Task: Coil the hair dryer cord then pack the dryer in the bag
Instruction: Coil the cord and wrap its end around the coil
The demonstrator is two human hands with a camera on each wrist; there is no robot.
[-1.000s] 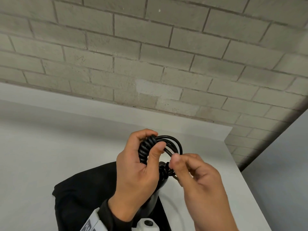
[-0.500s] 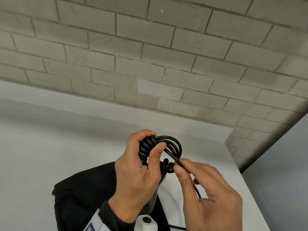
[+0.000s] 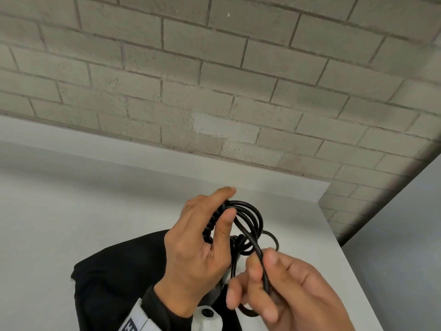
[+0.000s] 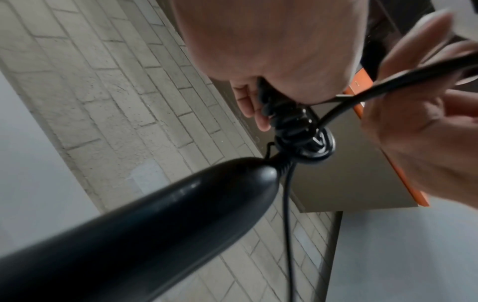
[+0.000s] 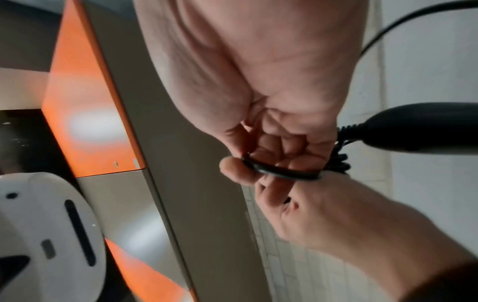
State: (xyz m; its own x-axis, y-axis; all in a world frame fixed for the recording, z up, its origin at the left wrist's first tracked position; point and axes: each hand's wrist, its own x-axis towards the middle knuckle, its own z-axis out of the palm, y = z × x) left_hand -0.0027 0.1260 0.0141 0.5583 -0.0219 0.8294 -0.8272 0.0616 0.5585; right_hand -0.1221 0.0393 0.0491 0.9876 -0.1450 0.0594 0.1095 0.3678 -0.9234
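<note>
My left hand [image 3: 205, 237] grips a bundle of black cord coils [image 3: 248, 218] above the white table [image 3: 71, 211], thumb pressed on the loops. The black hair dryer handle [image 4: 145, 220] hangs below that hand, its strain relief next to the coils [image 4: 297, 132]. My right hand [image 3: 281, 283] holds the loose length of cord [image 3: 260, 259] between curled fingers, lower right of the coils. In the right wrist view the cord [image 5: 279, 172] crosses my fingers and the dryer handle [image 5: 413, 126] shows at right. A black bag [image 3: 114, 278] lies on the table under my left wrist.
A grey brick wall [image 3: 214, 80] stands behind the table. The table's right edge [image 3: 346, 259] drops off to a grey floor. An orange-edged panel [image 5: 85, 102] shows in the wrist views.
My right hand has slid down and toward me along the cord, drawing out a longer strand from the coils. The left hand keeps its grip in about the same place.
</note>
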